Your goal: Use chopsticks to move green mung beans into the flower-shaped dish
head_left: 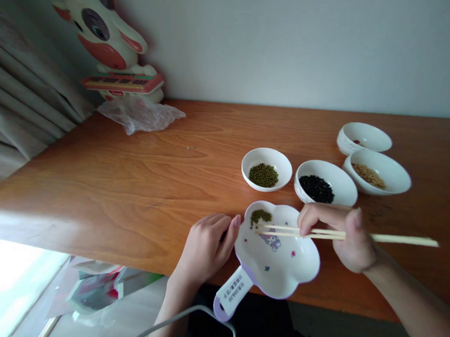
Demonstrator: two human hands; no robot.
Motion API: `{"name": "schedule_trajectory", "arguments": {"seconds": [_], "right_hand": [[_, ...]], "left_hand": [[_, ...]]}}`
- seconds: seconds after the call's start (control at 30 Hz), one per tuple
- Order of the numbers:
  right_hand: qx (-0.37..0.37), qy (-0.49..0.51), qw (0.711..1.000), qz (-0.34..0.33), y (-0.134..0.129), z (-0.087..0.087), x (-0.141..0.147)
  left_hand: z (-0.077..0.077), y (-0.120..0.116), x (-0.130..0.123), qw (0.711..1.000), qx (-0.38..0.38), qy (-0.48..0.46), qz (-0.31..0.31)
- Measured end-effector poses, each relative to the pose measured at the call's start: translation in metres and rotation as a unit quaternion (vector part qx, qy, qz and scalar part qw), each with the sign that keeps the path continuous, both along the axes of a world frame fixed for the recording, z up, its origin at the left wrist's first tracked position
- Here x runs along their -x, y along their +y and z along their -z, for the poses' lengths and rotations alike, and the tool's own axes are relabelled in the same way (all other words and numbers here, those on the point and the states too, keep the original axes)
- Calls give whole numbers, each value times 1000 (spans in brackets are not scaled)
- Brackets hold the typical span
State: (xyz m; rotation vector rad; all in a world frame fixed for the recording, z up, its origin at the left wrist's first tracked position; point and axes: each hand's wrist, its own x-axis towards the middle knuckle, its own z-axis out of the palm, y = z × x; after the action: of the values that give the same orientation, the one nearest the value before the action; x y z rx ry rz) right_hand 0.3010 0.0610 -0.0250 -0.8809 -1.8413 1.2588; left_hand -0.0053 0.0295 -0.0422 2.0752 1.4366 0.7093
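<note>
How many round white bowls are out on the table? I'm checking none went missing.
4. The green-bean bowl sits behind the flower-shaped dish; the black-bean bowl is right of it; the tan-grain bowl is farther right; a nearly empty bowl sits behind that.

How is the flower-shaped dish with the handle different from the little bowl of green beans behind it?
The flower-shaped dish has a wavy rim, a purple handle and cartoon prints; the green-bean bowl is round and plain white. The dish looks wider and shallower. The left hand touches the dish, and the chopsticks in the right hand reach into it; the bowl stands untouched. Both hold green beans.
</note>
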Motion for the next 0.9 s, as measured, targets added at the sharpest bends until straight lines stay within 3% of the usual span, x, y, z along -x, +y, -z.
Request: {"name": "schedule_trajectory", "arguments": {"seconds": [0.2, 0.4, 0.6, 0.67, 0.73, 0.9], "right_hand": [[-5, 26, 999, 31, 0, 0, 4], [-27, 104, 991, 77, 4, -14, 10], [-66, 176, 950, 249, 23, -26, -8], [-52, 174, 945, 271, 25, -29, -11], [-32, 153, 961, 227, 22, -29, -10], [9, 37, 999, 34, 4, -19, 5]], "left_hand": [[0, 0, 0, 1000, 2, -3, -2], [2, 0, 1, 1000, 10, 2, -4], [2, 0, 1, 1000, 4, 1, 3], [1, 1, 1, 1000, 3, 1, 2], [1, 1, 1, 1000, 3, 2, 0], [1, 1, 1, 1000, 2, 2, -1]]}}
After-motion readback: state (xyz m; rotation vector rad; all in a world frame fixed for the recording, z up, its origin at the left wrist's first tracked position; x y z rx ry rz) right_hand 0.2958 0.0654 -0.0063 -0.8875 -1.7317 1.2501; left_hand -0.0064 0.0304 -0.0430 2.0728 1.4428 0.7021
